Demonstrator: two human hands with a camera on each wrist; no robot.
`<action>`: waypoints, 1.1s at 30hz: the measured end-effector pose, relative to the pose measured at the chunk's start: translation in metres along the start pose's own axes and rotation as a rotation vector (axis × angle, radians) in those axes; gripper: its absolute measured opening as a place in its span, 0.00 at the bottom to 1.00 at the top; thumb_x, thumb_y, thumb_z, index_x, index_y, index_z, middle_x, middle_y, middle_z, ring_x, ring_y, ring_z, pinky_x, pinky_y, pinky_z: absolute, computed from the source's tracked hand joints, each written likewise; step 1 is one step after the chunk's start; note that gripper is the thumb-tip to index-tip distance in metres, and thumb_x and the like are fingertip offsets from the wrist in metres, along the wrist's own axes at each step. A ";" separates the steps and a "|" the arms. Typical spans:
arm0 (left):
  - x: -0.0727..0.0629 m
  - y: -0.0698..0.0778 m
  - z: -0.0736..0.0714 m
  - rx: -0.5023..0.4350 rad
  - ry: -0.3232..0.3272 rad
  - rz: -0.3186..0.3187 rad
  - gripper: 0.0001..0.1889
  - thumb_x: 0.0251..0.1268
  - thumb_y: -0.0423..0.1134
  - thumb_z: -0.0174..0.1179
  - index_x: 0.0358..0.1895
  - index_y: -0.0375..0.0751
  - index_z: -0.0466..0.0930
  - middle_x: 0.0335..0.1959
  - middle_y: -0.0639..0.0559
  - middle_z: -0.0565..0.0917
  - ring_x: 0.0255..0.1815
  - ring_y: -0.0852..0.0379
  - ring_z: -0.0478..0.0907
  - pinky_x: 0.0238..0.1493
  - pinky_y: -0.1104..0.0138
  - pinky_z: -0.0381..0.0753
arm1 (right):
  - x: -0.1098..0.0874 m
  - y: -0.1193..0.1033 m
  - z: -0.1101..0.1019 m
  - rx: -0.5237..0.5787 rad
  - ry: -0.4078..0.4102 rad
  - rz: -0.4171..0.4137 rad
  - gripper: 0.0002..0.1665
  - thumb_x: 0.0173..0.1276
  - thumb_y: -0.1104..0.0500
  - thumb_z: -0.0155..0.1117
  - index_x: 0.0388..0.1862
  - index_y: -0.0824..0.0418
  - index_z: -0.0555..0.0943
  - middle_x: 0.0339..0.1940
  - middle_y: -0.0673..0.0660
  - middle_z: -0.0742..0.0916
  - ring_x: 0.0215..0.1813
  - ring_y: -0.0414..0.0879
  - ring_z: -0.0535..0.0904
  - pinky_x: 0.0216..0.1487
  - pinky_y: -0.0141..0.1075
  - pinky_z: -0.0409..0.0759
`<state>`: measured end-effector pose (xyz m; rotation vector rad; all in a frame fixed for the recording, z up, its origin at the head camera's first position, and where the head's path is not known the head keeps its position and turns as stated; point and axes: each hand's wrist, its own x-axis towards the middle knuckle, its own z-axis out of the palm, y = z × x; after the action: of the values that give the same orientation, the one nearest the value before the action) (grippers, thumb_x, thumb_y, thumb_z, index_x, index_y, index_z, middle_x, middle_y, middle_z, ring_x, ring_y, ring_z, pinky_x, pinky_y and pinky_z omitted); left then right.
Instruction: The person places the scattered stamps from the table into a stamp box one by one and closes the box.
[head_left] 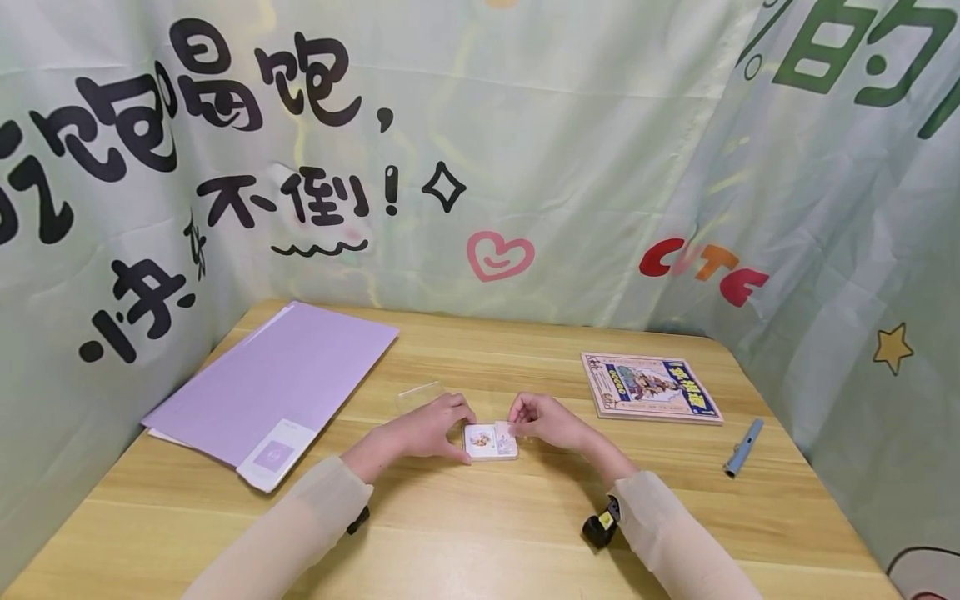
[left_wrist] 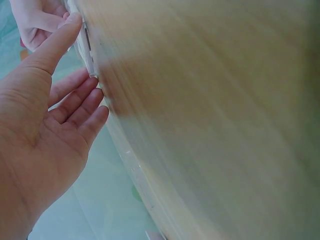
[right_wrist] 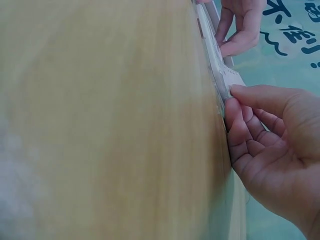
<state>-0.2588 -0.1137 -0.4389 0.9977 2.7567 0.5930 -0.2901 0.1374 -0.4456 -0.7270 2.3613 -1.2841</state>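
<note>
On the table in front of me lies a small flat case (head_left: pixel 481 442) with white printed pieces, one showing a little coloured figure. My left hand (head_left: pixel 433 427) holds its left end, thumb at the near edge and fingertips at the far edge. With thumb and index finger my right hand (head_left: pixel 549 423) pinches a small printed paper piece (head_left: pixel 506 437) over the case's right end. In the right wrist view this paper (right_wrist: pixel 231 78) sticks out toward the thumb. A clear plastic cover (head_left: pixel 417 395) lies just behind the left hand, partly hidden by it.
A large purple folder (head_left: pixel 300 375) with a white label lies at the left of the wooden table (head_left: pixel 450 533). To the right are a colourful booklet (head_left: pixel 651 387) and a blue-grey pen-like stick (head_left: pixel 744 447). A printed curtain (head_left: pixel 570 150) hangs around the table.
</note>
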 end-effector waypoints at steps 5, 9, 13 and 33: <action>0.000 0.000 -0.001 0.002 0.000 0.003 0.30 0.53 0.53 0.72 0.56 0.40 0.77 0.53 0.52 0.76 0.57 0.55 0.72 0.62 0.60 0.75 | 0.001 0.001 0.001 0.000 0.005 0.003 0.09 0.63 0.67 0.66 0.38 0.70 0.76 0.32 0.56 0.79 0.35 0.44 0.72 0.35 0.26 0.72; 0.000 0.000 -0.001 0.001 0.000 0.000 0.30 0.53 0.53 0.72 0.56 0.40 0.77 0.53 0.52 0.76 0.58 0.55 0.72 0.63 0.60 0.75 | 0.001 0.001 0.001 0.006 0.005 0.004 0.09 0.63 0.67 0.66 0.38 0.70 0.76 0.32 0.56 0.80 0.35 0.44 0.72 0.35 0.26 0.72; 0.000 0.000 -0.002 -0.005 0.002 0.002 0.30 0.53 0.53 0.72 0.56 0.40 0.77 0.53 0.52 0.76 0.58 0.55 0.72 0.63 0.60 0.75 | 0.001 0.000 0.001 0.006 0.007 0.009 0.09 0.63 0.67 0.66 0.38 0.70 0.76 0.32 0.56 0.80 0.35 0.44 0.72 0.35 0.26 0.72; 0.001 -0.001 0.001 0.007 0.008 0.010 0.29 0.54 0.52 0.72 0.55 0.40 0.77 0.53 0.52 0.76 0.57 0.55 0.72 0.62 0.61 0.75 | 0.002 0.006 0.005 -0.024 0.041 -0.012 0.08 0.61 0.67 0.67 0.36 0.68 0.76 0.31 0.56 0.80 0.35 0.42 0.73 0.37 0.27 0.74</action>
<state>-0.2600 -0.1137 -0.4401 1.0132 2.7643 0.5906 -0.2904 0.1353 -0.4533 -0.7294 2.4118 -1.2899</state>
